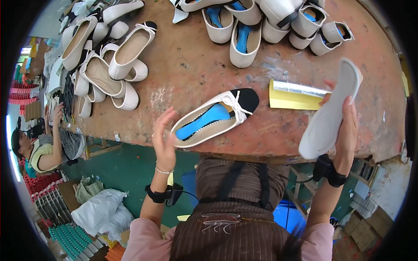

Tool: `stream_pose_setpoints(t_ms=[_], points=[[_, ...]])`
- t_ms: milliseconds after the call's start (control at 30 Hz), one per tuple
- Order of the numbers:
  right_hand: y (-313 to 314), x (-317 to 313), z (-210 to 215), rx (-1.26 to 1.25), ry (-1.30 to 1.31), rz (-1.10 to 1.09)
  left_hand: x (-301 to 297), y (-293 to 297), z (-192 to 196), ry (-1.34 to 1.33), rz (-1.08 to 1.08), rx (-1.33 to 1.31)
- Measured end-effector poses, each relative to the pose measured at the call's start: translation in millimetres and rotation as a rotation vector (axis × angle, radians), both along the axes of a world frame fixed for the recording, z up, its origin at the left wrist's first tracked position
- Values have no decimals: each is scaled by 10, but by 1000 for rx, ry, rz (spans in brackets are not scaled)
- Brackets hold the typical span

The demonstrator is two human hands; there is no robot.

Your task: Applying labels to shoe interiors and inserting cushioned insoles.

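Observation:
My right hand (347, 124) is closed around a pale grey insole (325, 115), held upright above the table's right side. Directly in front of me a white ballet flat (203, 118) with a black toe and a white bow lies on its sole, toe to the right. A blue piece (204, 122) shows inside that shoe. Beside its heel is my left hand (164, 135), slightly blurred, its fingers apart and holding nothing. Behind my right fingers lies a yellow sheet (294, 98) with a shiny silver roll along its far edge.
A pile of beige-lined flats (107, 71) occupies the table's far left. More white shoes, some with blue pieces inside (242, 41), stand at the back right. A co-worker (43, 150) is at the table's left end. White bags (104, 213) lie on the floor.

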State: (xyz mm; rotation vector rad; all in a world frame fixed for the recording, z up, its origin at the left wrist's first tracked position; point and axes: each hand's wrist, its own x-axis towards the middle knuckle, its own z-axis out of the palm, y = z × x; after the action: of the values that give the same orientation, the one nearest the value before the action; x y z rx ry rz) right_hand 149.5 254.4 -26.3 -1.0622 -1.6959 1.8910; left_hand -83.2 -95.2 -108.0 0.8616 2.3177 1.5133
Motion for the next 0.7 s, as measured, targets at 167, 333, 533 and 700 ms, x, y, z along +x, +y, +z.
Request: stream_pose_setpoints(t_ms=[167, 333, 533, 700], points=[[-162, -355, 28, 930, -45, 28, 105, -21, -18, 490, -256, -219], [-653, -704, 38, 1548, -232, 493, -29, -153, -142, 478, -230, -127], [-1450, -1314, -667, 1021, 222, 728, -46, -186, -416, 417, -186, -44], [-1725, -1568, -894, 883, 250, 861, -11, -170, -546, 414, -149, 82]])
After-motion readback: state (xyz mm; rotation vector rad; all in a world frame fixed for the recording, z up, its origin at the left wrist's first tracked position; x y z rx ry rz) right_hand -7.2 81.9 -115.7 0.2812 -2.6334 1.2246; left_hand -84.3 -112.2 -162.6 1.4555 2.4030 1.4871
